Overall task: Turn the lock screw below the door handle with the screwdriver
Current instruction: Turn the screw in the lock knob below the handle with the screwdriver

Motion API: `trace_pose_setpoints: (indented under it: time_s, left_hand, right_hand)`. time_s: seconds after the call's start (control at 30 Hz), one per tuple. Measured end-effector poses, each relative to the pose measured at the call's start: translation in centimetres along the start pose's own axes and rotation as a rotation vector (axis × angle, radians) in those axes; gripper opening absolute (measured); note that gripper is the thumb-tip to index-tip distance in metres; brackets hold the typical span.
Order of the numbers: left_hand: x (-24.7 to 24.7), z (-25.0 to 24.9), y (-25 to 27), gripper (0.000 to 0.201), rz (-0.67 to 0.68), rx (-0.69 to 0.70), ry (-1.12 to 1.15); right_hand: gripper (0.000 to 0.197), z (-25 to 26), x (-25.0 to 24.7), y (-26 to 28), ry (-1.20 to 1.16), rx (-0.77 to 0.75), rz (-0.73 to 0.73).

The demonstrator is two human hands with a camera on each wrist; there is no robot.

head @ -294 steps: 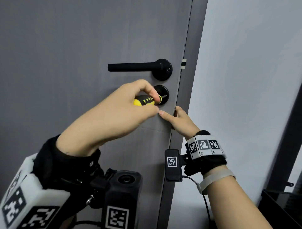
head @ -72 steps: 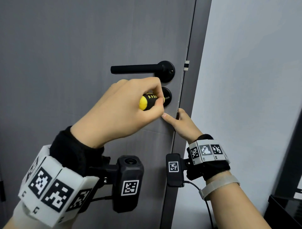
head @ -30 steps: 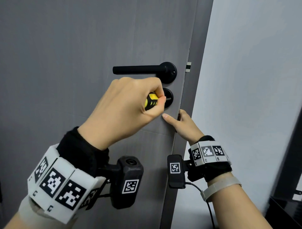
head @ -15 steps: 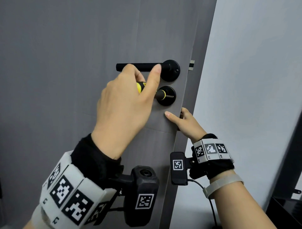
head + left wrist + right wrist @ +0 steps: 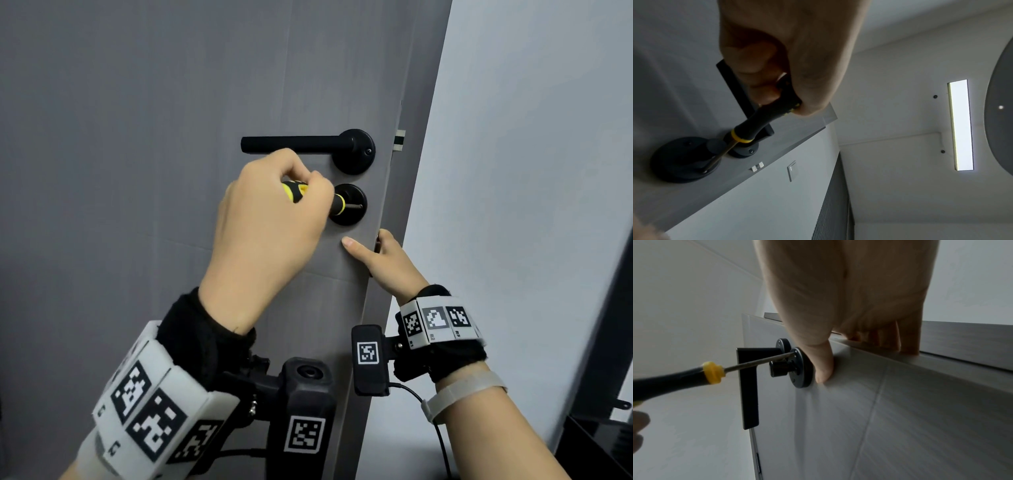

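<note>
**Screwdriver tip at the lock plate under the door handle**

The left hand (image 5: 263,219) curls its fingers around the screwdriver (image 5: 337,205). Only the right wrist view shows the shaft meeting a screw (image 5: 795,354) on the round lock plate (image 5: 349,205), below the door handle (image 5: 294,144). The right hand (image 5: 387,260) grips the door (image 5: 137,137) edge, thumb flat. Open wall (image 5: 531,171) lies right.

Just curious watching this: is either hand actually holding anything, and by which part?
The left hand grips the black-and-yellow screwdriver by its handle. The right hand holds the grey door by its edge.
</note>
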State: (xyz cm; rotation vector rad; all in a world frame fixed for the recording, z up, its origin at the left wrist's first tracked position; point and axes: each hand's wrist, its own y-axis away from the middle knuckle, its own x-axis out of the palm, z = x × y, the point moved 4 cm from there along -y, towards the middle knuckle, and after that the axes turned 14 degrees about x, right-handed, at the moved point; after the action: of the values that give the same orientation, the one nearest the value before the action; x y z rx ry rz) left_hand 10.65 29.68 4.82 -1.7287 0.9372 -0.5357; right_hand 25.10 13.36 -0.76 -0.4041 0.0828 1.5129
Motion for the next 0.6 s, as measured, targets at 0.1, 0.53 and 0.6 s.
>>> trace_pose_setpoints:
  time_s: [0.1,0.53,0.6]
  left_hand:
    - [0.2,-0.8,0.6,0.018,0.060,0.232,-0.106]
    - [0.0,1.7,0.8,0.018,-0.050,0.055,0.164]
    - [-0.1,2.3,0.9,0.023,-0.145,-0.014,0.155]
  right_hand:
    - [0.045,-0.1,0.0,-0.5,0.018,-0.004,0.003]
    - [0.042,-0.3,0.0,-0.3,-0.033,-0.010,0.010]
    - [0.042,-0.1,0.0,-0.1,-0.038,-0.018,0.016]
